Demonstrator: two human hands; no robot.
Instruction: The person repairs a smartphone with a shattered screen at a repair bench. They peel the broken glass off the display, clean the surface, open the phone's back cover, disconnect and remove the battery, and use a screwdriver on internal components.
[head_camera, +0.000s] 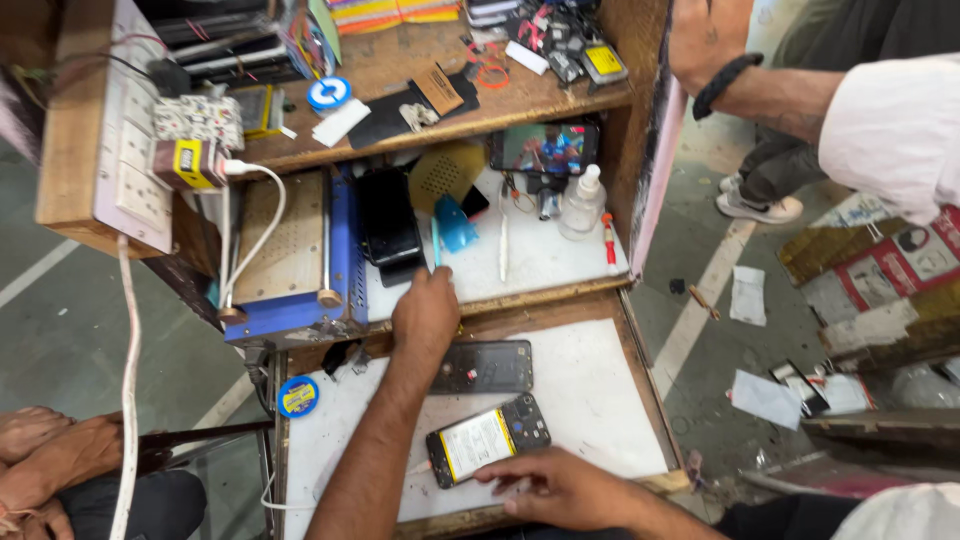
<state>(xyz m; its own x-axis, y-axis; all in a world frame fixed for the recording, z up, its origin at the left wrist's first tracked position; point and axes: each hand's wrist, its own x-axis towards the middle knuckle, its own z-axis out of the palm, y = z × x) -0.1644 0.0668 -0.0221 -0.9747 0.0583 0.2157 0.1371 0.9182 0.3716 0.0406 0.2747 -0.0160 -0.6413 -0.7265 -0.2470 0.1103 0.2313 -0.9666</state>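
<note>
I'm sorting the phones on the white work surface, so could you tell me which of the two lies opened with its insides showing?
The phone nearer the person, by the right hand: its battery shows. The other phone, beside the left forearm, shows only a dark face.

A single head-worn view is given, looking steeply down and forward from close above onto a white work surface (590, 390) and a wooden shelf (400, 70). The floor (60, 330) is taken in at both sides.
</note>
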